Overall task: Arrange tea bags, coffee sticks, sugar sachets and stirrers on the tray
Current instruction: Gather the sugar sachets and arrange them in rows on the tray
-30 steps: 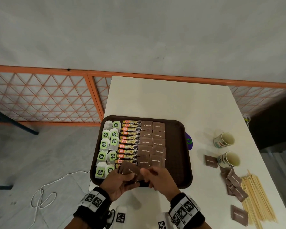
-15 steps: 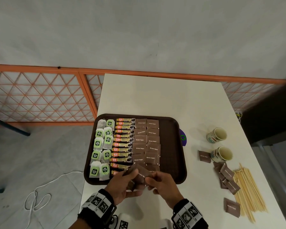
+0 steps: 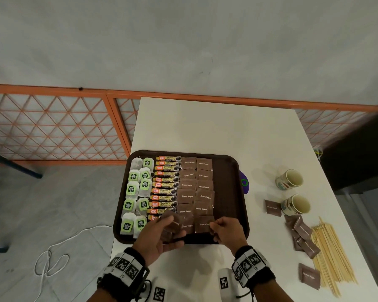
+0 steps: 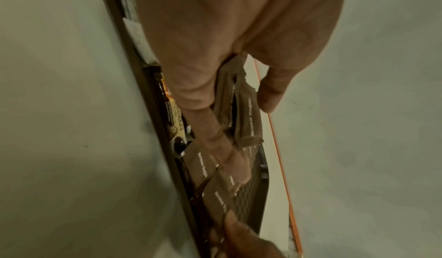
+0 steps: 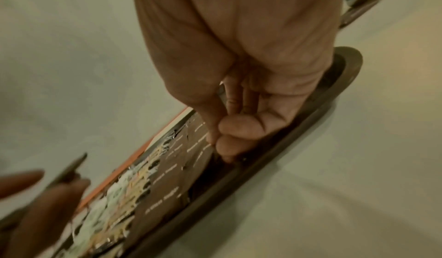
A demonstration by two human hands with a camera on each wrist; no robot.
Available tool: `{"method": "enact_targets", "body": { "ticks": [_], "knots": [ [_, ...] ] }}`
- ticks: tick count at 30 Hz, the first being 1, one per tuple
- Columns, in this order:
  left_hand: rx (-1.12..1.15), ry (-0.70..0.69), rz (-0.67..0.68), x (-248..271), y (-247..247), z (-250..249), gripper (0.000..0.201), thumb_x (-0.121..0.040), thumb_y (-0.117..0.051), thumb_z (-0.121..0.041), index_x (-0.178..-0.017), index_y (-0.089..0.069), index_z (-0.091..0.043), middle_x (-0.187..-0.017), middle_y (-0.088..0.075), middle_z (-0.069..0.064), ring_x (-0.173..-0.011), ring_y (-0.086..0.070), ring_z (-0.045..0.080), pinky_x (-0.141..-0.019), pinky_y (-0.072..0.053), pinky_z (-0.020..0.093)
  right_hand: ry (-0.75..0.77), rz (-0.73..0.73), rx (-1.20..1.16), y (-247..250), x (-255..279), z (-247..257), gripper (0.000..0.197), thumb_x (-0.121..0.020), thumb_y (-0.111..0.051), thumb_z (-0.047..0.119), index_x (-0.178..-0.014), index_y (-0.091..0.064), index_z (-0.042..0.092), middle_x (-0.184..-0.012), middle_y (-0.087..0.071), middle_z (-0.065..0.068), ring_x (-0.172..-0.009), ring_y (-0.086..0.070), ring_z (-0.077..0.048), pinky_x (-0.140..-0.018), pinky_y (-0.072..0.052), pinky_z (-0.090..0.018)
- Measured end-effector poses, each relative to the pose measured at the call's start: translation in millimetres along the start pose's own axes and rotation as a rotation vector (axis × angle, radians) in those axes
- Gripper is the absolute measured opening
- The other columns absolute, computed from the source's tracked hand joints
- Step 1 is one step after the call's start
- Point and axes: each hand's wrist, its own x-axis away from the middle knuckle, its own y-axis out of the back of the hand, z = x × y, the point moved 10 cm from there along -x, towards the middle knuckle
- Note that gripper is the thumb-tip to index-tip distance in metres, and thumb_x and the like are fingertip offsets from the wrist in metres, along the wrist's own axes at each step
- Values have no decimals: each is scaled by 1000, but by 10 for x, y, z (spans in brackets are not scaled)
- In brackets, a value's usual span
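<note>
A dark brown tray (image 3: 227, 192) on the white table holds columns of green-tagged tea bags (image 3: 138, 190), coffee sticks (image 3: 165, 184) and brown sugar sachets (image 3: 194, 186). My left hand (image 3: 159, 232) grips a small stack of brown sugar sachets (image 4: 246, 114) over the tray's near edge. My right hand (image 3: 225, 229) pinches the right edge of one brown sugar sachet (image 3: 203, 224) that lies at the near end of the right sachet column. In the right wrist view thumb and forefinger (image 5: 227, 139) meet on that sachet (image 5: 201, 154) just inside the tray rim (image 5: 299, 126).
Right of the tray lie more loose sugar sachets (image 3: 301, 236), a spread of wooden stirrers (image 3: 330, 258) and two paper cups (image 3: 290, 178) on their sides. A purple disc (image 3: 244, 183) pokes out beside the tray. The table's edges are close on both sides.
My right hand has drawn one sachet out of the left hand's stack and carried it right and down onto the tray. The left hand keeps its stack.
</note>
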Motion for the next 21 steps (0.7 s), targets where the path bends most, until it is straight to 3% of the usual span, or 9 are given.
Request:
{"method": "enact_targets", "body": {
  "ticks": [4,8,10,12,14,15,18,21],
  "knots": [
    [178,10,7,18,17,-92,33,-99,-48,-24,-113,-65,1,-112,-68,28,-100,-67,40,-77,-59,50,53,-103,219,96,2,70,25,-82,-77,31,-69,-67,12,-61,-70,1,-63,-65,-11,-63,-52,-26],
    [211,44,-12,-11,28,-135,34,-102,-44,-22,-116,-64,1,-106,-72,23,-89,-72,33,-71,-61,46,174,-121,222,87,163,389,33,-85,-73,39,-74,-64,10,-62,-65,4,-58,-58,-8,-56,-44,-19],
    [191,41,-10,-51,-4,-143,30,-101,-48,-23,-116,-65,-3,-104,-73,21,-86,-74,31,-68,-61,45,289,-13,132,-84,311,690,32,-86,-69,45,-75,-66,15,-65,-66,3,-58,-57,-6,-56,-47,-19],
    [138,24,10,-77,-72,-150,27,-101,-50,-23,-110,-67,-4,-97,-74,19,-83,-73,28,-76,-61,49,382,102,69,-293,442,962,25,-87,-67,46,-79,-69,22,-71,-70,5,-60,-62,-2,-60,-50,-19],
    [91,-1,27,-113,-126,-153,26,-99,-54,-23,-108,-68,-3,-97,-72,19,-89,-71,30,-91,-53,58,441,114,64,-394,468,1121,15,-89,-68,38,-83,-71,25,-73,-72,6,-63,-65,-2,-62,-52,-18],
    [61,-12,18,-129,-129,-160,25,-97,-57,-22,-108,-68,-2,-97,-72,19,-91,-70,32,-92,-52,59,456,88,70,-393,440,1162,11,-90,-69,33,-83,-71,25,-73,-72,7,-65,-66,-2,-63,-51,-16],
    [-94,-40,3,-134,-128,-203,19,-92,-66,-18,-104,-68,-4,-88,-69,16,-77,-67,28,-70,-58,43,394,39,14,-330,282,1129,11,-91,-67,25,-83,-73,21,-78,-73,6,-73,-67,-4,-69,-54,-21],
    [-291,-52,78,-116,-214,-237,17,-90,-69,-17,-103,-69,-6,-85,-72,16,-74,-69,27,-63,-57,37,362,60,17,-346,199,1115,14,-94,-63,25,-88,-73,18,-81,-73,1,-75,-67,-11,-73,-56,-31]
  ]
}}
